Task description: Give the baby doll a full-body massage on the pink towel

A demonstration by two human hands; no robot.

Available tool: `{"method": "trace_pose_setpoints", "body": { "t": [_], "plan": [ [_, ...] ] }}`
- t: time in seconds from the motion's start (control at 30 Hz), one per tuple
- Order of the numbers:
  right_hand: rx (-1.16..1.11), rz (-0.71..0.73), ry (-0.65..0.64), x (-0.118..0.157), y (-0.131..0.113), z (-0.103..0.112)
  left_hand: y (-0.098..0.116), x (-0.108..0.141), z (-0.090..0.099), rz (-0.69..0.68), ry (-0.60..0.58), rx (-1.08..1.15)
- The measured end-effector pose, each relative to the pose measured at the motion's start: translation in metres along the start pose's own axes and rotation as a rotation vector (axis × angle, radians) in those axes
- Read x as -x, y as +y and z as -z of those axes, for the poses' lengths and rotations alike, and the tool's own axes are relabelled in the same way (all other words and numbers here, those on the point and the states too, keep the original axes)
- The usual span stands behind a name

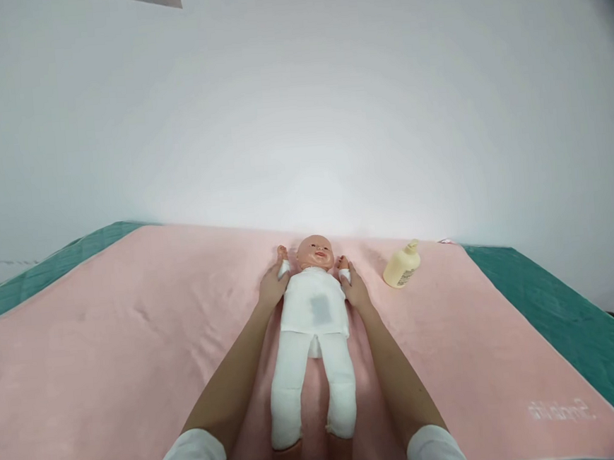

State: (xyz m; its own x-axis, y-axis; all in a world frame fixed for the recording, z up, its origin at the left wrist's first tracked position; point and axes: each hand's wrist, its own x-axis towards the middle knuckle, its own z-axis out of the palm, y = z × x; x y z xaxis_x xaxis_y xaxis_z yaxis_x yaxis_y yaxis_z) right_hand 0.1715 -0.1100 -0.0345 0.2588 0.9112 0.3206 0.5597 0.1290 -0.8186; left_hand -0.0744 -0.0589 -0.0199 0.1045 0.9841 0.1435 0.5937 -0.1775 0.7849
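Note:
A baby doll (313, 307) in a white top and white leg coverings lies on its back, head toward the wall. Its arms are bent up beside its head. My left hand (274, 286) is closed round the doll's arm on the left, thumb toward the doll's body. On the other side, my right hand (356, 291) grips the doll's other arm in the same way. The doll's small hands stick out beyond my fingers. Most of my fingers are hidden behind the arms. A grey patch shows on the front of the top.
A pale yellow pump bottle (401, 266) leans on its side to the right of the doll. Beneath lies a pink blanket (108, 345), slightly wrinkled, over a green mattress (562, 302). A white wall (297, 103) rises behind the far edge.

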Motion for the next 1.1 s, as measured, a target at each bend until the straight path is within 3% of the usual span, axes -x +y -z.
{"method": "trace_pose_setpoints", "body": {
  "t": [0.13, 0.27, 0.37, 0.53, 0.8, 1.0, 1.1],
  "plan": [
    [-0.056, -0.083, 0.037, 0.001, 0.013, -0.001, 0.003, 0.007, 0.004, -0.012, 0.106, 0.175],
    [-0.255, -0.178, 0.111, -0.002, 0.024, 0.003, 0.007, 0.008, 0.010, 0.062, 0.238, 0.373],
    [-0.351, -0.164, 0.164, -0.001, 0.021, 0.018, 0.010, 0.013, 0.025, 0.106, 0.334, 0.438],
    [-0.479, -0.079, 0.205, 0.019, 0.004, 0.054, 0.010, 0.036, 0.057, 0.132, 0.434, 0.329],
    [-0.492, -0.168, 0.182, 0.075, -0.013, 0.078, 0.004, 0.096, 0.068, 0.036, 0.385, 0.285],
    [-0.375, -0.227, 0.186, 0.126, -0.023, 0.075, 0.004, 0.141, 0.074, 0.143, 0.242, 0.190],
    [-0.290, -0.235, 0.122, 0.143, -0.019, 0.069, 0.004, 0.156, 0.075, 0.160, 0.185, 0.084]
  ]
}}
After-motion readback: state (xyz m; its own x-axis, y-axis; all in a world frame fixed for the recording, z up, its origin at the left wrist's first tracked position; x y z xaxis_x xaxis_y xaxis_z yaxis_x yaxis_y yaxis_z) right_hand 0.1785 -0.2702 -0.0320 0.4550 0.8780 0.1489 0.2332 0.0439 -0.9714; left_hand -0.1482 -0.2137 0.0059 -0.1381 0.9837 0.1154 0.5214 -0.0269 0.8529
